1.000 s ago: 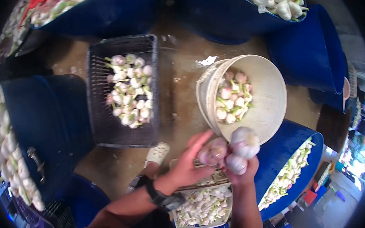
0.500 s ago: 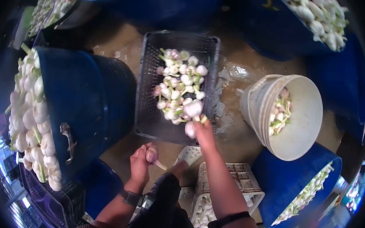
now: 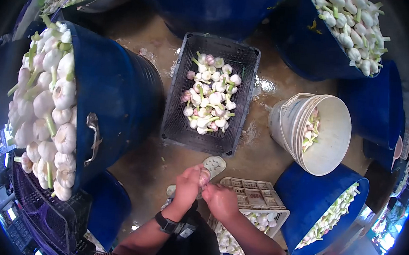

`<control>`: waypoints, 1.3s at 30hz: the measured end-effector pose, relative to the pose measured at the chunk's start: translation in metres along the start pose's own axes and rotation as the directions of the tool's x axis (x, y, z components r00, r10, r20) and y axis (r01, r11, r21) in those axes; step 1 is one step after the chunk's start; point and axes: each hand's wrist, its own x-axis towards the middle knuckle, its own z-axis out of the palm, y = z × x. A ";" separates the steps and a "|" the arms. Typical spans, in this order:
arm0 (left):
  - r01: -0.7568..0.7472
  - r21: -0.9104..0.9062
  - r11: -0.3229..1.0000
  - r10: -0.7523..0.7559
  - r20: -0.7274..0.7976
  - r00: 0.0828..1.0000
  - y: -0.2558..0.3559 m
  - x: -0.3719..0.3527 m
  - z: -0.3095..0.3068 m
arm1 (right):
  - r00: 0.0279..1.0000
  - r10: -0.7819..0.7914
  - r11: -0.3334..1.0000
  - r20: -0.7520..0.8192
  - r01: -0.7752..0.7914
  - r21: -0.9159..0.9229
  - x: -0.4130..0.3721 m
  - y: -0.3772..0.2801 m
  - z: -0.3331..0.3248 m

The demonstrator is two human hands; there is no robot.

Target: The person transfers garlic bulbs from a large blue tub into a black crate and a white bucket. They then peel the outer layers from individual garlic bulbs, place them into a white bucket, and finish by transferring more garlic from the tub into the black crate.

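My left hand (image 3: pixel 187 187) is wrapped round a pinkish garlic bulb (image 3: pixel 204 177), held low in front of my body. Right against it, my right hand (image 3: pixel 220 200) is closed at the bulb's lower side; its fingertips are too hidden to tell what they pinch. Beyond both hands, a black plastic crate (image 3: pixel 176 121) holds a loose pile of white and pink garlic bulbs (image 3: pixel 215 97) with green stems. A white bucket (image 3: pixel 333 150) lies tilted to the right of the crate, with green and pinkish trimmings (image 3: pixel 311 130) inside.
A large blue barrel (image 3: pixel 116 102) heaped with garlic stands at the left. More blue barrels (image 3: pixel 208 9) line the back, and another (image 3: pixel 323 197) with green-white pieces is at the lower right. A beige crate (image 3: pixel 252 195) of garlic sits beside my right forearm.
My right hand has come back from over the black crate, and the garlic it held is no longer there. Both hands now meet at one bulb. The view has shifted slightly.
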 end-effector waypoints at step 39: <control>-0.231 -0.364 0.902 0.370 0.378 0.849 -0.017 -0.079 -0.031 | 0.429 0.896 -0.325 0.114 0.457 0.828 -0.136 0.018 -0.010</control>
